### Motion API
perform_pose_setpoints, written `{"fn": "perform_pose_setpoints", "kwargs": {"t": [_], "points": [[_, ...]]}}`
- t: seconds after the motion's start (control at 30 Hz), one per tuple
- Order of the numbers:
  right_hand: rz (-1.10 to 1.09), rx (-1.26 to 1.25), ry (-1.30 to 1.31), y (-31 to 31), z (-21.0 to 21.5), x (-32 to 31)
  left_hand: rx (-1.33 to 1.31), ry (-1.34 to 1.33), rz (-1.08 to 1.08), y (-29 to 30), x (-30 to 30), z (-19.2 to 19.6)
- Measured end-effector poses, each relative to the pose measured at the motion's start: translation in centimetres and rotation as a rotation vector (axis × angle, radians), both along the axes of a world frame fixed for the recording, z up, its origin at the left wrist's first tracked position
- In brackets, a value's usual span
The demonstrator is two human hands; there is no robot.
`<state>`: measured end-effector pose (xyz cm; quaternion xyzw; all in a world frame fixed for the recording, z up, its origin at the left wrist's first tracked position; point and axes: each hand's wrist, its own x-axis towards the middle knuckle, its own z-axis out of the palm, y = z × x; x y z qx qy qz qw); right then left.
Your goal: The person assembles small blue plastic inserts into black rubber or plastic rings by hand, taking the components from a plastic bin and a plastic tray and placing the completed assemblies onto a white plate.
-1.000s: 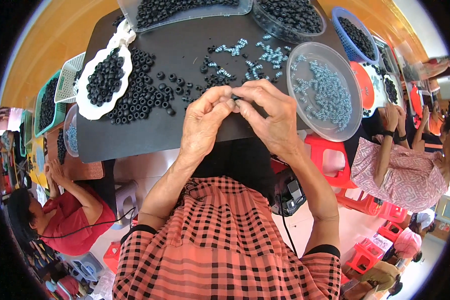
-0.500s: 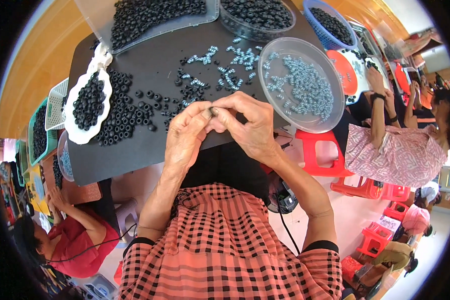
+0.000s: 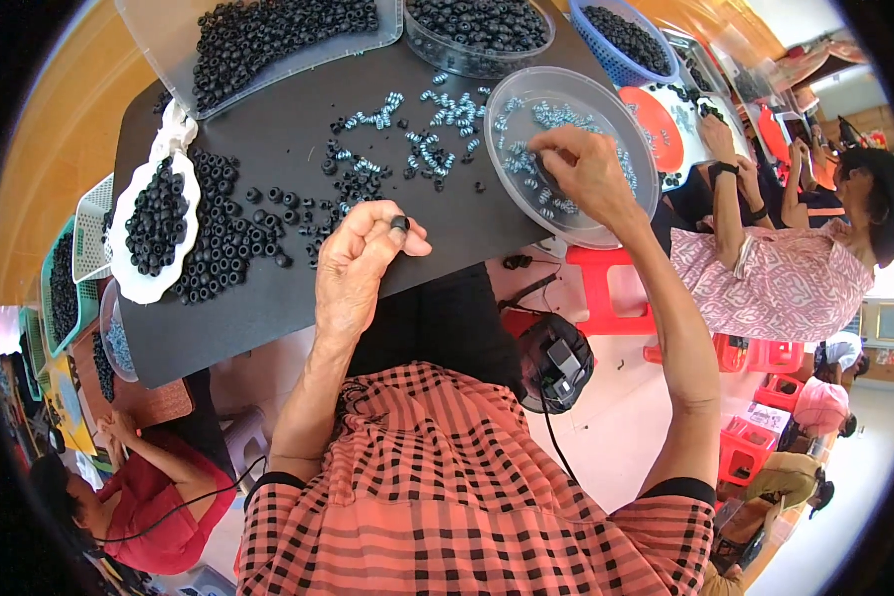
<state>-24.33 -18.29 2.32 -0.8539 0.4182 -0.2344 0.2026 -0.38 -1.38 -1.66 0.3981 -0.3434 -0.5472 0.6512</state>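
**Ring in one hand, the other dipping into the bowl**

Just left of the frame's centre, the left hand (image 3: pixel 353 263) is curled narrow, pinching a small black rubber ring (image 3: pixel 399 223) between thumb and forefinger at the near edge of the dark table (image 3: pixel 268 119). The right hand (image 3: pixel 586 174) reaches into the clear round bowl (image 3: pixel 526 84) at upper right, fingers bent down among the small pale-blue metal pieces (image 3: pixel 556 204) inside; whether it has one pinched yet I cannot tell, as the fingertips are buried in the heap.

More black rings lie spread loose (image 3: pixel 219 243) on the table at centre left, beside a white scalloped dish (image 3: pixel 124 228) heaped with them. Finished-looking pieces, blue with black ends (image 3: pixel 432 149), are scattered at upper centre. Along the top edge stand a clear tray (image 3: pixel 159 40), a round tub (image 3: pixel 467 60) and a blue basket (image 3: pixel 616 65), all holding black rings. Another person in a pink patterned top (image 3: pixel 785 283) works at the right.

To do this well, I'd judge the ring should stay presented hole-outward at the fingertips, held lightly so it isn't squashed shut, while the other hand singles out just one metal piece rather than a clump and brings it back end-on to the hole.
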Motion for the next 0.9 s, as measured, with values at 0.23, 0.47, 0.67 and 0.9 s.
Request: {"fn": "perform_pose_setpoints", "kwargs": {"t": [0.23, 0.47, 0.67, 0.9], "points": [[-0.091, -0.167, -0.093, -0.8, -0.2, 0.1, 0.007, -0.064, -0.002, 0.1, 0.0, -0.2], [-0.022, -0.095, -0.097, -0.4, -0.5, 0.6, 0.013, -0.159, 0.002, 0.2, -0.1, -0.2], [-0.106, -0.027, -0.219, 0.1, 0.0, 0.3, -0.022, -0.154, -0.002, 0.3, -0.1, -0.1], [0.017, -0.129, -0.075, 0.0, -0.6, 0.1, 0.025, -0.151, 0.001, 0.3, -0.3, 0.1]]}}
